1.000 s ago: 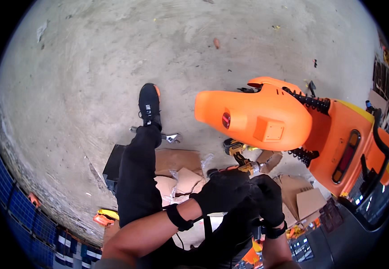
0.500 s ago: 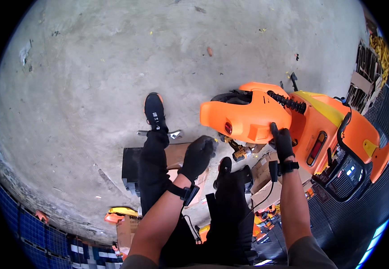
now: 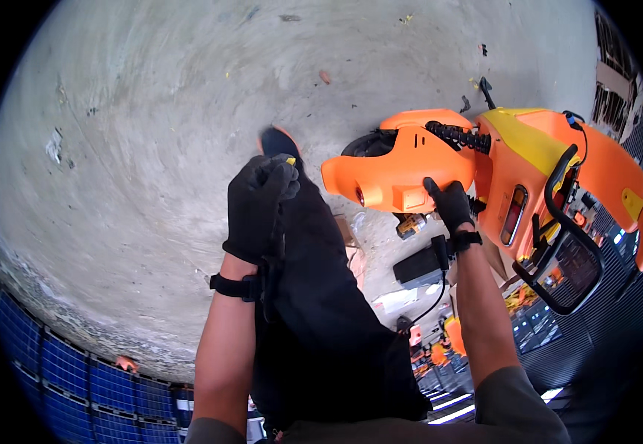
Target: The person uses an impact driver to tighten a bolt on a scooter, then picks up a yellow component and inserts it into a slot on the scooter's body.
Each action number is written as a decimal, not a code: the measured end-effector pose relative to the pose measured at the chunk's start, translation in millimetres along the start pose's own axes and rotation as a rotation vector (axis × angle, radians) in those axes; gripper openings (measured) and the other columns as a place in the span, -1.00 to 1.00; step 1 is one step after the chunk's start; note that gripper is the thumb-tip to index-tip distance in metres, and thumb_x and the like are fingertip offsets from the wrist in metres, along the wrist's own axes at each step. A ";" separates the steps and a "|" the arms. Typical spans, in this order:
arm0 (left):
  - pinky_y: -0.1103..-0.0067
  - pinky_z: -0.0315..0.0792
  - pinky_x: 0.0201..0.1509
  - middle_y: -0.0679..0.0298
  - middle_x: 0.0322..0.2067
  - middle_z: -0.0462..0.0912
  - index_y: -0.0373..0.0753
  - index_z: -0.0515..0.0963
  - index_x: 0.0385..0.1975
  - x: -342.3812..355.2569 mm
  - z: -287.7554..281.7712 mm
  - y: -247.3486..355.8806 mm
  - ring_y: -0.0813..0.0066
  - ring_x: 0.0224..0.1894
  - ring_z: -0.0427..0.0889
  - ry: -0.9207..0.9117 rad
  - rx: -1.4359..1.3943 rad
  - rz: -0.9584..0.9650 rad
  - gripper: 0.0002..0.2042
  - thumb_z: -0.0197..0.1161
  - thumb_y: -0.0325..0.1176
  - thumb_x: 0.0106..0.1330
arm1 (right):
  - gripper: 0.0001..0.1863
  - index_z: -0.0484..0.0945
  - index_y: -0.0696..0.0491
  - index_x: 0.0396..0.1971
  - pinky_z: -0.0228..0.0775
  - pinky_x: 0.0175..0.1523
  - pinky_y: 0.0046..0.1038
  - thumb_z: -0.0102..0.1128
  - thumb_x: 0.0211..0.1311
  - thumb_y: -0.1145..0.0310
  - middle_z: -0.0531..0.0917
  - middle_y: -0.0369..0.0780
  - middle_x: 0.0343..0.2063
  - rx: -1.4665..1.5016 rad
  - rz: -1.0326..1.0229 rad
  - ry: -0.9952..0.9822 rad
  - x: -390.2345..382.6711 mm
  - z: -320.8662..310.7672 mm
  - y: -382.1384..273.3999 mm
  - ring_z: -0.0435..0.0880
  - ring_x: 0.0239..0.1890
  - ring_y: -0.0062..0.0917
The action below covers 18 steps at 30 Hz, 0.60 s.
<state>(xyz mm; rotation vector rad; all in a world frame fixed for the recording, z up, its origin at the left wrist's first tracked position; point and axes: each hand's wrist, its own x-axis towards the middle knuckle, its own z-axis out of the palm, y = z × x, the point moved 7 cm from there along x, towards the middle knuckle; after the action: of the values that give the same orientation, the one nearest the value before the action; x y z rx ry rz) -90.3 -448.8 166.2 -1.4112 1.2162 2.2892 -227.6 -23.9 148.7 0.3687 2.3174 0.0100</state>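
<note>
My left hand (image 3: 258,207), in a black glove, is closed at centre left, over my dark trouser leg, with a small yellow piece (image 3: 289,161) at its fingertips. My gloved right hand (image 3: 451,203) grips the lower edge of the orange rear fender (image 3: 410,166) of an orange and yellow scooter-like vehicle (image 3: 521,144) lying tilted at the right. A dark tyre (image 3: 366,144) shows partly behind the fender, beside a black coil spring (image 3: 454,135). A yellow and black power drill (image 3: 410,226) lies below the fender.
A black object (image 3: 416,263) and cardboard (image 3: 491,259) lie near my right forearm. Blue crate-like stacks (image 3: 66,362) line the lower left edge. Flattened cardboard (image 3: 610,96) is piled at the far right. Scraps (image 3: 55,144) are scattered on the concrete floor (image 3: 151,111).
My left hand has risen and moved left from near my lap. My right hand has moved up onto the fender and holds it. My left leg now fills more of the middle.
</note>
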 end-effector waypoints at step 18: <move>0.64 0.51 -0.28 0.24 -0.38 0.66 -0.37 0.56 -0.15 90.7 146.4 117.2 0.59 -0.38 0.63 -0.323 0.419 -0.265 -0.84 0.15 -0.44 0.38 | -0.27 0.44 0.23 -0.29 0.46 -0.14 -0.10 0.50 -0.13 -0.15 0.63 0.09 -0.37 0.067 0.076 0.018 -13.6 -8.9 -12.7 0.62 -0.21 0.02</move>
<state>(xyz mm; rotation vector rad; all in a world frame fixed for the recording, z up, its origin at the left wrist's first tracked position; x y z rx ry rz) -297.4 -440.6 187.0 -0.9467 1.2257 1.8536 -228.2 -38.7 163.0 0.4925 2.3240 -0.0277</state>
